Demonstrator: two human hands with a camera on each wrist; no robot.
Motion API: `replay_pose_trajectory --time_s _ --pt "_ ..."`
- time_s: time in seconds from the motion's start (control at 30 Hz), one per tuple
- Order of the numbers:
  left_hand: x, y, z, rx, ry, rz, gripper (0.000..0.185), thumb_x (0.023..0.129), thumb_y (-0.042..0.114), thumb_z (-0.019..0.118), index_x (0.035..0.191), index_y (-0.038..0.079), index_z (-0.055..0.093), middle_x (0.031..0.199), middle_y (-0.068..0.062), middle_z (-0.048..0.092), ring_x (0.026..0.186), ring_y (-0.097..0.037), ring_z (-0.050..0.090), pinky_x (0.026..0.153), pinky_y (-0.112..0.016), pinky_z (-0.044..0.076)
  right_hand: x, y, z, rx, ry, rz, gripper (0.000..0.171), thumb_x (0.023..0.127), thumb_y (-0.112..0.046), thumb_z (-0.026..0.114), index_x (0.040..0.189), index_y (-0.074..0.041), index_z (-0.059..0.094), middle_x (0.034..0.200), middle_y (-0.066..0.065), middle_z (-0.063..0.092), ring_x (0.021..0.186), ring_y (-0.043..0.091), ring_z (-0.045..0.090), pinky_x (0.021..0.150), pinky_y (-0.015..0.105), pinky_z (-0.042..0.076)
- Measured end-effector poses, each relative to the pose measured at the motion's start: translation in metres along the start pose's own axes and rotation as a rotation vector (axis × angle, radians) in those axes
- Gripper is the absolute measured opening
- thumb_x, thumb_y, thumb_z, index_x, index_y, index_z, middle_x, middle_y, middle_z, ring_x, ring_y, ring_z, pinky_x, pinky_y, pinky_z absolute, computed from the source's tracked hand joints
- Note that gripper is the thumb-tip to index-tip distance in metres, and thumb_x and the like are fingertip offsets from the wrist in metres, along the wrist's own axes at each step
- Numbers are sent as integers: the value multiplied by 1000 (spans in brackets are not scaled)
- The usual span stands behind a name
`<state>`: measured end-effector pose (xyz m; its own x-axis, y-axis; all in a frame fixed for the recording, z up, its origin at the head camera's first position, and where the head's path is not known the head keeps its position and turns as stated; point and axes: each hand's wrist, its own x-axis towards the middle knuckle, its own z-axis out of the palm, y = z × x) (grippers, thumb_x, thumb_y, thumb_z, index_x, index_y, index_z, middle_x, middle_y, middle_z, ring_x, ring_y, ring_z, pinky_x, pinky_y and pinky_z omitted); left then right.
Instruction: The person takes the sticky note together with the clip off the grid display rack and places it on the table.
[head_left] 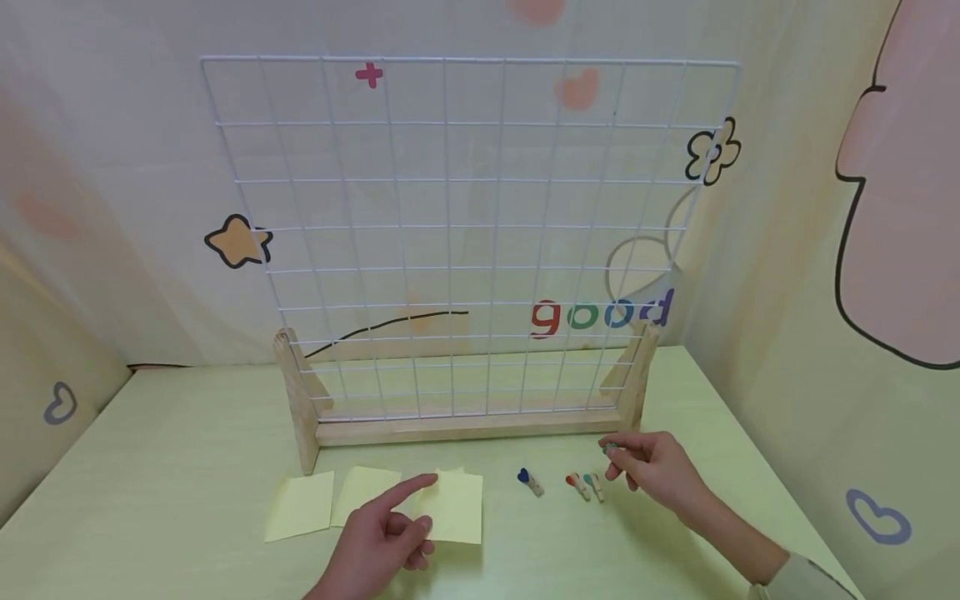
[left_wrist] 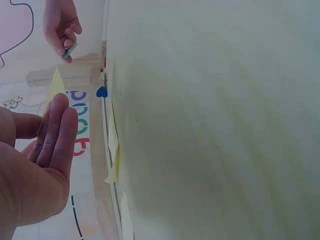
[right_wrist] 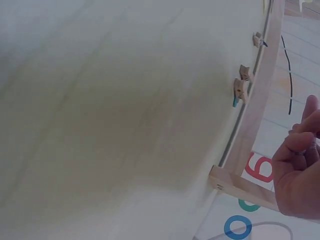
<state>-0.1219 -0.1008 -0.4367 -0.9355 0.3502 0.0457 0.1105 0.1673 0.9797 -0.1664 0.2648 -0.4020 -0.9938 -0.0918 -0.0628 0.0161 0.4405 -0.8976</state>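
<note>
My left hand (head_left: 372,542) pinches a square yellow sticky note (head_left: 459,510) between thumb and fingers, raised above the table; the left wrist view shows this note (left_wrist: 56,84) edge-on. Over the table's right side, my right hand (head_left: 666,473) holds a small wooden clothespin with a green decoration (head_left: 609,448) by the fingertips. Below and left of that hand lie a clothespin with a red decoration (head_left: 577,485) and one with a teal decoration (head_left: 594,487), side by side. Farther left is a clothespin with a blue heart (head_left: 530,482).
A white wire grid (head_left: 447,227) stands upright in a wooden base (head_left: 465,429) behind both hands. More yellow notes lie at the left, one outermost (head_left: 302,507) and another beside it (head_left: 366,487). A printed curtain (head_left: 112,208) surrounds the pale table (head_left: 187,467).
</note>
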Motion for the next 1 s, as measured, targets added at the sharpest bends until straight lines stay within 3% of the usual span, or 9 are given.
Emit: replay_pose_trajectory --time_s 0.33,0.57,0.67,0.83,1.0 --pt "-23 -10 -4 160 -68 -23 49 93 21 63 138 6 49 63 2 67 53 -8 61 62 -22 52 0 19 0 -96 -7 24 27 93 -8 60 112 11 65 66 4 67 49 7 44 43 18 26" --pt "-28 -20 -6 183 -121 61 48 95 18 61 136 -3 47 61 9 66 56 -2 63 63 -19 50 1 27 -1 -170 -23 5 25 91 -6 61 108 11 67 65 5 68 46 8 44 42 18 27" --pt "-30 -23 -6 190 -123 79 48 94 17 61 134 -5 48 59 10 63 52 3 57 60 -19 49 3 31 -2 -199 -21 0 24 91 -5 60 107 11 67 65 5 67 46 8 44 43 18 30" --pt "-33 -24 -6 203 -123 39 49 92 17 64 133 -6 49 57 15 55 49 6 42 55 -18 45 5 35 -1 -216 -28 2 24 90 -6 60 106 11 68 63 5 67 45 8 43 43 18 29" --pt "-34 -26 -6 221 -140 2 50 92 19 63 133 -7 49 58 13 58 49 5 43 52 -18 44 4 39 1 -241 -36 3 25 89 -9 62 107 7 69 62 2 67 42 7 40 41 18 27"
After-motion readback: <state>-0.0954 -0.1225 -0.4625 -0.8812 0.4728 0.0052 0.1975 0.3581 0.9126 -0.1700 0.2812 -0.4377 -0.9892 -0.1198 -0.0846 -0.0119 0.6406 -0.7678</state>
